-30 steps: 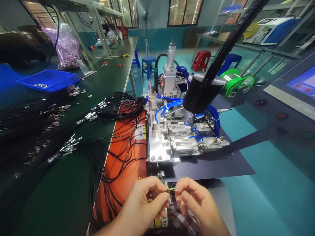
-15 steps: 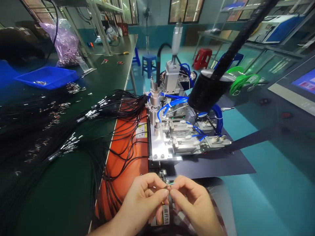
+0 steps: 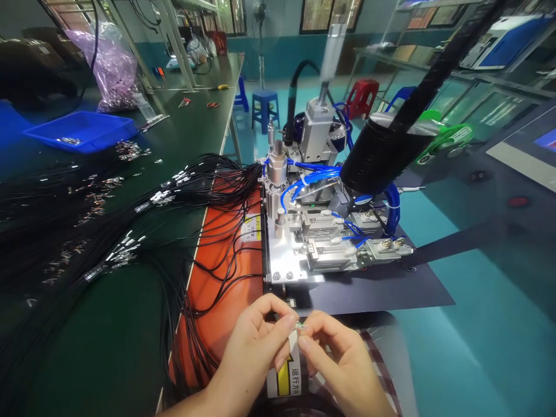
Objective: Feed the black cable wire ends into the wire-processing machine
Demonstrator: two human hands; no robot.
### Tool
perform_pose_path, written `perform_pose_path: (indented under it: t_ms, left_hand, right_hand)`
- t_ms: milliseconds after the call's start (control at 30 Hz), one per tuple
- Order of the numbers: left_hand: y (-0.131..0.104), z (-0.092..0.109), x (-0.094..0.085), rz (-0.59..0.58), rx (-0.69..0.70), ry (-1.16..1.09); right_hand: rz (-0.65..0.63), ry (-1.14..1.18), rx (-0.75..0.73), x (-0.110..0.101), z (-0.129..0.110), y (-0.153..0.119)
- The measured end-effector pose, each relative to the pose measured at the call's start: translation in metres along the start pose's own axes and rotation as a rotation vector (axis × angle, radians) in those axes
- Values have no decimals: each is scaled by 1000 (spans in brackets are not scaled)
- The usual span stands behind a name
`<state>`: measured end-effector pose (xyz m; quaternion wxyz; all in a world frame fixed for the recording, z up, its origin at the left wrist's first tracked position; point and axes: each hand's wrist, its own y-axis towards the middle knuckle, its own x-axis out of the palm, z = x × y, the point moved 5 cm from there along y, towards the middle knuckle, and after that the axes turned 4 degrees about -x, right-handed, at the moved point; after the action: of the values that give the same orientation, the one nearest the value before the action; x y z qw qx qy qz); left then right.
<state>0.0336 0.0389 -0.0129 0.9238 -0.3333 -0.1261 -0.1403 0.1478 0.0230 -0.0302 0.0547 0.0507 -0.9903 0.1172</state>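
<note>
My left hand (image 3: 256,341) is closed, thumb and forefinger pinching the end of a cable whose black jacket is mostly hidden by the fingers. Thin light-coloured wires (image 3: 299,326) stick out of that pinch to the right. Against their tips, my right hand (image 3: 341,353) is closed too, the wires reaching between its thumb and forefinger. Just beyond both hands stands a metal machine (image 3: 278,255) with air cylinders and blue tubes. Below the fingers shows a white and yellow label (image 3: 284,376) with printed characters.
Black cables (image 3: 221,231) run across an orange surface (image 3: 234,278) at the machine's left. Bundles with bare silvery ends (image 3: 125,249) lie on the dark green table (image 3: 125,313), near a blue tray (image 3: 87,130). A black cylinder (image 3: 382,153) on an arm overhangs the machine.
The camera view has shifted slightly. Both hands stay together, the fingers having changed position a little around the wires. More of the yellow and white label shows beneath them.
</note>
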Motion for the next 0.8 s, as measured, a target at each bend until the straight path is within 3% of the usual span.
perform_pose_path:
  t_ms: [200, 367, 467, 567, 800]
  left_hand:
    - [2, -4, -2, -18, 35, -89]
    - [2, -3, -4, -43, -37, -7]
    - [0, 0, -5, 3, -54, 13]
    - [-1, 0, -4, -2, -54, 11]
    - [4, -13, -7, -26, -25, -33]
  right_hand:
    - [73, -53, -31, 5, 8, -2]
    - [56, -150, -177, -1, 2, -1]
    - [-12, -79, -91, -9, 2, 2]
    - [-2, 42, 33, -18, 2, 6]
    - [-13, 126, 97, -17, 5, 11]
